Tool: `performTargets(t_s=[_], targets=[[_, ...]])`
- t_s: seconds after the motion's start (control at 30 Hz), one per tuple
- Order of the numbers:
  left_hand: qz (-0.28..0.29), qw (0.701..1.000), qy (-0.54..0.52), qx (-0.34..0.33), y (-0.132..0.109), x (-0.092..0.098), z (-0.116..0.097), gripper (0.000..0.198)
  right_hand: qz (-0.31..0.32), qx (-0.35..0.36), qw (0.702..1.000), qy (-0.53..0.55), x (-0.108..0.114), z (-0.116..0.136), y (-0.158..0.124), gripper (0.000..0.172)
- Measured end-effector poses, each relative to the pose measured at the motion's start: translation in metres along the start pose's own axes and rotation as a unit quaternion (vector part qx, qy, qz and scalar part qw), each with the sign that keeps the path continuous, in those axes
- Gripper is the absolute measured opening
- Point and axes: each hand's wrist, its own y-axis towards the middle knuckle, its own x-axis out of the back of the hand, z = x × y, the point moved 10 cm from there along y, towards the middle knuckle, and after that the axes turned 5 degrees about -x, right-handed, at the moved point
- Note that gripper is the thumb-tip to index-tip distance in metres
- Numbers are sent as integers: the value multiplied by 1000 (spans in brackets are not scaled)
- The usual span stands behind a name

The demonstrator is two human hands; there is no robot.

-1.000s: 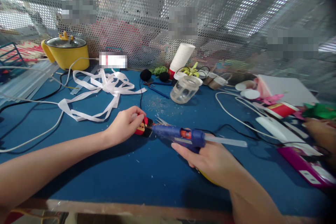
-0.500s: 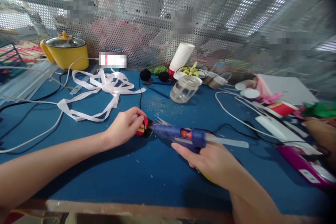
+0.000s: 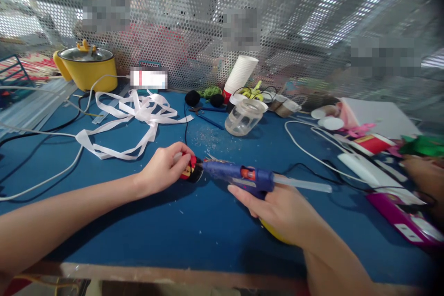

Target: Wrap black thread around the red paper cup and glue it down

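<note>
My left hand point(image 3: 168, 164) is closed, fingers pinching a small red-and-black piece point(image 3: 193, 169) with yellow marks; its exact kind is hard to make out. A black strand point(image 3: 186, 132) runs from a black yarn ball point(image 3: 192, 98) down to the pinched piece. In my right hand point(image 3: 277, 208) is a blue hot glue gun point(image 3: 239, 178), with fingers wrapped round its grip. The gun's nozzle points left, right at the piece's edge; whether they touch I cannot tell. Out of the gun's back sticks a clear glue stick point(image 3: 301, 184). Something yellow point(image 3: 275, 232) shows under my right hand.
White ribbon point(image 3: 138, 113) lies loosely looped at left, near a yellow pot point(image 3: 93, 67). Behind are stacked paper cups point(image 3: 243, 71) and a clear jar point(image 3: 244, 118). White cables, a white power strip point(image 3: 378, 178) and a purple device point(image 3: 404, 217) lie right, near another person's hand point(image 3: 425, 171).
The glue gun and my right hand have shifted very slightly to the right. The red-and-black piece has turned or tilted a little in my left hand, which otherwise stays put.
</note>
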Motion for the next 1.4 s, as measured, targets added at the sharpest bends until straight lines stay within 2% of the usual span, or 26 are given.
performTargets(t_s=[0.2,0.4,0.63,0.8,1.4], targets=[[1,1000,-2,-2,0,0,0,19,-7,19,999,-48,0,2,0,15],[7,1000,-8,-12,-1,-3,0,20,-27,30,994,-102,4,7,-1,27],[10,1000,-3,-18,-1,-2,-1,19,38,-54,991,-114,-7,-10,-1,39],[10,1000,-8,-24,-2,-3,-2,19,38,-83,990,-109,-7,-16,1,47],[10,1000,-9,-19,-2,-3,-1,19,48,-82,989,-111,-7,-17,-1,45]])
